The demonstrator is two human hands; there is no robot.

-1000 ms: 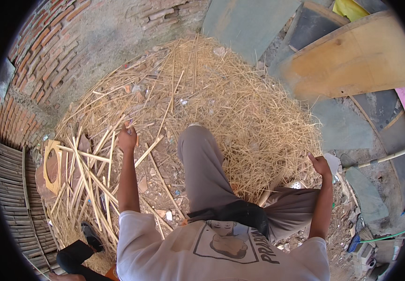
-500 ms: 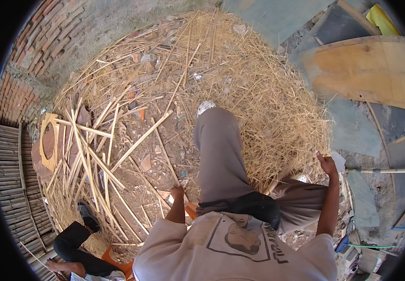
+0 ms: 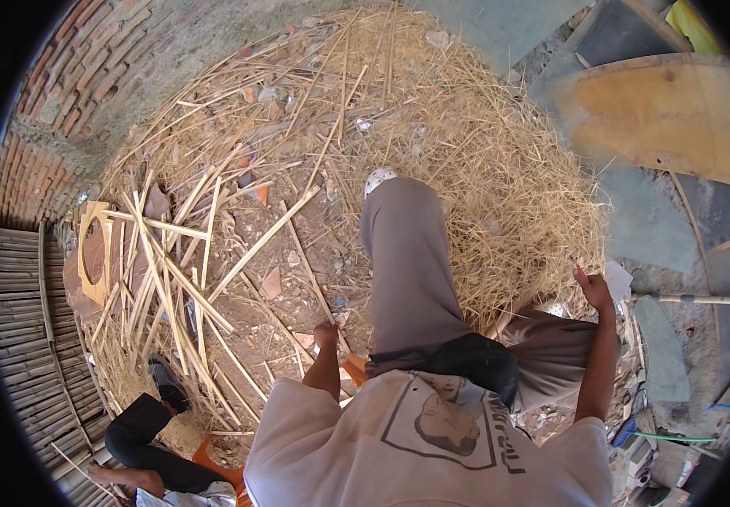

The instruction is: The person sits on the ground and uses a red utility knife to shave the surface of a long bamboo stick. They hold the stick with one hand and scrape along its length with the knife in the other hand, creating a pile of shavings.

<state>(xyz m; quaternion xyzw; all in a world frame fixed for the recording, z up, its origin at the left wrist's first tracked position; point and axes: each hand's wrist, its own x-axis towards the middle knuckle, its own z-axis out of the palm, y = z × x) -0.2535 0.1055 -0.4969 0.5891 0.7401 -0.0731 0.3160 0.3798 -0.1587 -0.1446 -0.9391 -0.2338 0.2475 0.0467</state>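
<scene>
My left hand (image 3: 325, 334) is closed, with its fingers curled, beside my raised knee. A long pale bamboo strip (image 3: 307, 266) on the ground runs up to it and passes behind it. Whether the fingers hold anything is hidden. Off to the right, my right hand (image 3: 595, 288) is held out above the edge of the straw. One finger or the thumb sticks out while the others look curled in; what they hold, if anything, is too small to make out. A pale flat piece (image 3: 618, 280) shows just beside that hand.
Loose straw and shavings (image 3: 517, 203) heap up ahead and to the right. Split bamboo strips (image 3: 175, 283) lie crisscrossed at left. Another person's hand (image 3: 105, 475) holds a thin stick at lower left. Curved brown board (image 3: 661, 118) and grey slabs lie at right; a brick wall (image 3: 78, 80) stands far left.
The view has shifted slightly, moving most of the scene a little to the right. Both my hands keep nearly the same poses. The other person's hand and stick have moved slightly.
</scene>
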